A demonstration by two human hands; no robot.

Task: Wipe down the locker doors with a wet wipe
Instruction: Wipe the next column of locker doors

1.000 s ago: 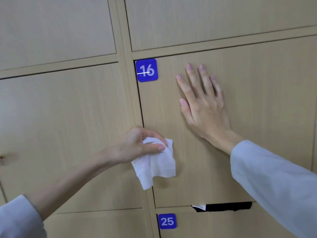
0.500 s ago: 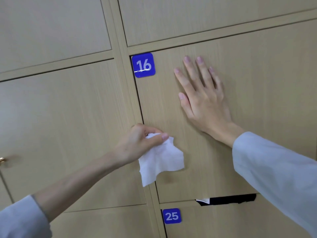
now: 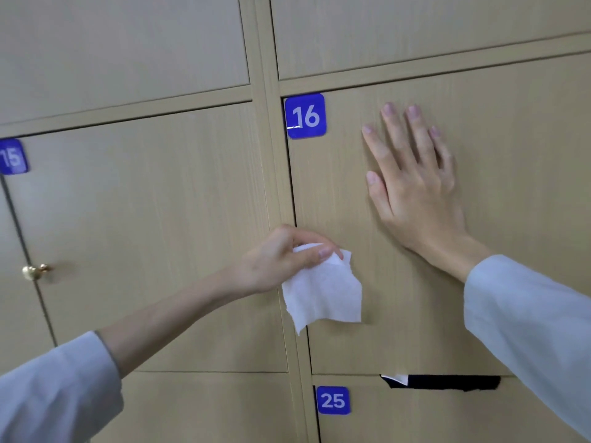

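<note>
A white wet wipe [image 3: 323, 295] hangs from my left hand [image 3: 281, 260], which pinches its top edge between thumb and fingers at the left edge of locker door 16 [image 3: 399, 330]. That light wood door carries a blue number plate 16 [image 3: 305, 116] in its top left corner. My right hand [image 3: 415, 187] lies flat on the upper middle of the same door, fingers straight and spread, pointing up. Most of the wipe hangs loose over the door's lower left part.
Locker door 15 [image 3: 144, 235] is to the left, with a blue plate 15 [image 3: 12, 156] and a brass knob [image 3: 32, 271]. Below door 16 is door 25 with its plate [image 3: 332, 400] and a dark strip [image 3: 447, 382] along its top edge. More wood doors are above.
The view has shifted left, bringing plate 15 and the brass knob into sight. My left hand with the wipe has barely moved on door 16; my right hand stays flat on the door.
</note>
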